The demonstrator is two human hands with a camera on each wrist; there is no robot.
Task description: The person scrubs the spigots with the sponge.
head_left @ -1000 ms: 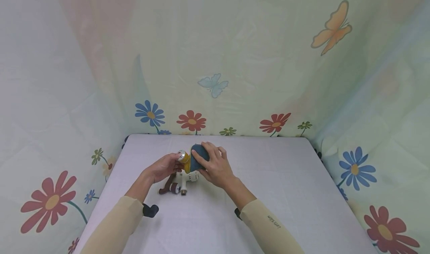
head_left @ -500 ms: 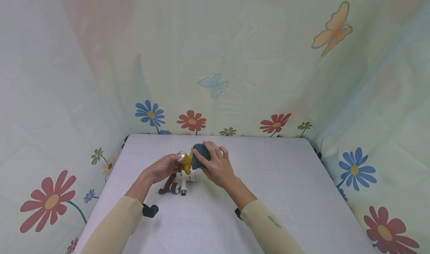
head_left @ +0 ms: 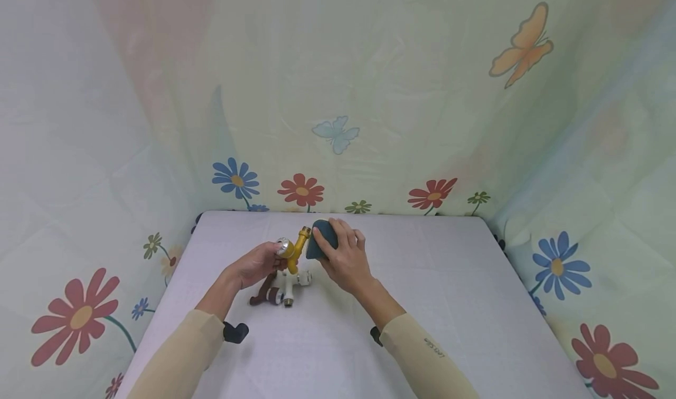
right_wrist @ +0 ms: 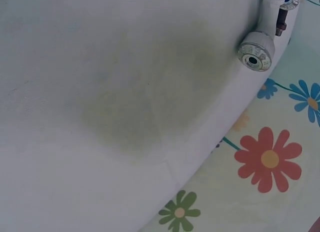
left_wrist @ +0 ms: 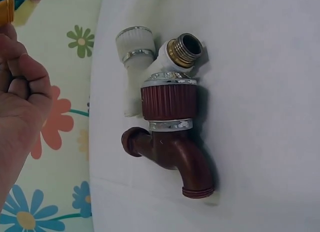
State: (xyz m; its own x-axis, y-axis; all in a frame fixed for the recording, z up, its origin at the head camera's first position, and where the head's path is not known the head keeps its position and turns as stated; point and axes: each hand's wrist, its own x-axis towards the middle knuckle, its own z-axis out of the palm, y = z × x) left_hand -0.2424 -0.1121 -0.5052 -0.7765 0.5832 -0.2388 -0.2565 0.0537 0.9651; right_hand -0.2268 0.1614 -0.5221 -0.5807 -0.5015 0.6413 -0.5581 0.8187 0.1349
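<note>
My left hand [head_left: 260, 263] grips a yellow tap [head_left: 297, 250] by its silver-capped knob end, holding it above the table. The threaded end of the tap points up and away to the right. My right hand [head_left: 344, 254] holds a sponge [head_left: 321, 240], dark blue on one side with a thin yellow layer facing the tap. The sponge is close beside the tap's threaded end. In the left wrist view, curled fingers [left_wrist: 25, 75] show at the left, with a bit of the yellow tap [left_wrist: 6, 10] at the corner.
Below the left hand, a dark red tap [left_wrist: 175, 142] and a white tap [left_wrist: 165, 60] lie side by side on the white-covered table [head_left: 422, 305]. A flower-patterned curtain [head_left: 380, 94] stands around the table's back and sides.
The sponge in the right hand has moved right and slightly up, off the yellow tap, uncovering its threaded end. The left hand has stayed nearly still.
</note>
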